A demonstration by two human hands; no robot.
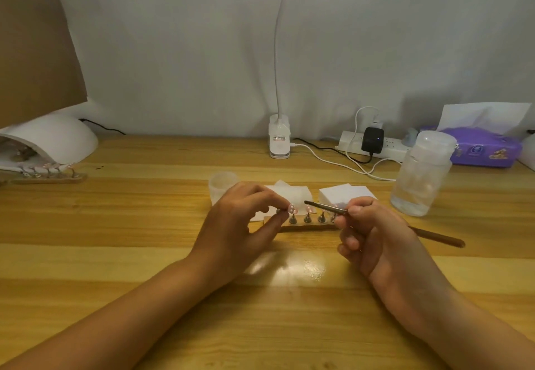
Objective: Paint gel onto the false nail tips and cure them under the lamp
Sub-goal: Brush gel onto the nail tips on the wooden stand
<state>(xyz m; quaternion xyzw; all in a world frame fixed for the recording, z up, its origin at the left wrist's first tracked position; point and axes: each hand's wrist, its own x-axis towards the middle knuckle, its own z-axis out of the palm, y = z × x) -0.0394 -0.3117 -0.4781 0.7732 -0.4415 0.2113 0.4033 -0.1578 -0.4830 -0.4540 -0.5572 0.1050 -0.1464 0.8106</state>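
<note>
Now the left hand (243,219) pinches a nail tip (292,209), the right hand (373,233) pinches the brush (324,207); wooden table (260,311) spreads wide before them, grey wall (173,65) behind.

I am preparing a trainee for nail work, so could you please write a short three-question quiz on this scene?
1. True or false: the brush is held in the left hand.
2. Multiple choice: the white curing lamp stands (A) at the far left of the table, (B) beside the purple tissue pack, (C) between the two hands.
3. Fill in: the left hand's fingers pinch a holder at the ___ end of the nail tip row.

Key
1. False: the right hand holds it.
2. A.
3. Left.
</note>
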